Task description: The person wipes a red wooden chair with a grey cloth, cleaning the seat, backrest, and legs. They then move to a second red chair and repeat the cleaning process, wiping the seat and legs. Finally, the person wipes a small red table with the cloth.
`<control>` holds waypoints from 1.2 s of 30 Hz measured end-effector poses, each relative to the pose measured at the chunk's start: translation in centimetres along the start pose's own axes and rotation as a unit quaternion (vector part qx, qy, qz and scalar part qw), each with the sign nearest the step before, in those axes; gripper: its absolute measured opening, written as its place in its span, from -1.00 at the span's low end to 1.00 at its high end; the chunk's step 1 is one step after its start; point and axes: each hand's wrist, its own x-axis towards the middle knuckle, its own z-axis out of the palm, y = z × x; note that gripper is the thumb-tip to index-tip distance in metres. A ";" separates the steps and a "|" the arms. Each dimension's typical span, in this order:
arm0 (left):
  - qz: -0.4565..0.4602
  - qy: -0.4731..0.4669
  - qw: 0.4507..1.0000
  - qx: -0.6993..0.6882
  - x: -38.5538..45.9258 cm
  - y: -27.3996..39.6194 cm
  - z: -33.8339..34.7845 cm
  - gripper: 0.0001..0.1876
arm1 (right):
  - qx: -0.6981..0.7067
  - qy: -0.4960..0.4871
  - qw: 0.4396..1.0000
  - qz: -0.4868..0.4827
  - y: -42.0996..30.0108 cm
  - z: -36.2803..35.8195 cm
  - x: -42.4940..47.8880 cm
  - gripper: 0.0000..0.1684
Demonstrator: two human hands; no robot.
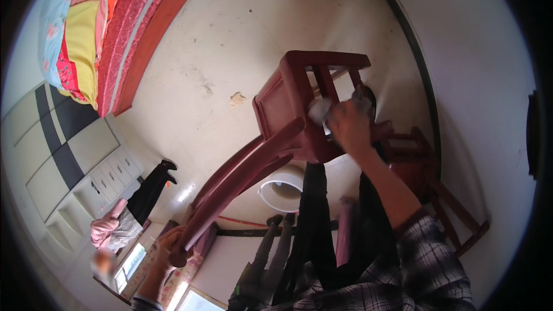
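Note:
A dark red wooden chair (276, 110) is tilted in front of me, its curved back posts (242, 172) running toward the lower left. My left hand (168, 244) is wrapped around the end of the back. At the chair's slatted frame, my right hand (349, 128) holds a greyish-white cloth (319, 110) against or close to the bars. The hand and cloth are blurred, and part of the frame is hidden behind them. A white bucket (281, 188) stands on the floor just beyond the chair's back, beside my leg.
A second dark red chair (410, 164) stands by the wall at right. The bed (147, 21) with folded bedding (82, 30) is at upper left, near a white cabinet (65, 147). One person (119, 224) stands at left; another person's legs (263, 250) show below. Debris (236, 99) lies on the floor.

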 end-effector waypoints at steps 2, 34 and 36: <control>0.006 0.002 0.999 -0.036 0.2 0.0 0.5 -0.74 | -0.008 0.057 0.995 0.081 6.2 3.4 0.2 -0.75; -0.011 0.011 0.998 -0.061 -1.4 -0.3 2.1 -0.75 | 0.061 -0.005 0.997 0.055 8.4 0.8 -11.7 -0.51; -0.014 0.042 0.997 -0.057 -0.4 1.7 1.3 -0.73 | 0.008 0.056 0.998 0.028 12.4 3.5 -12.2 -0.46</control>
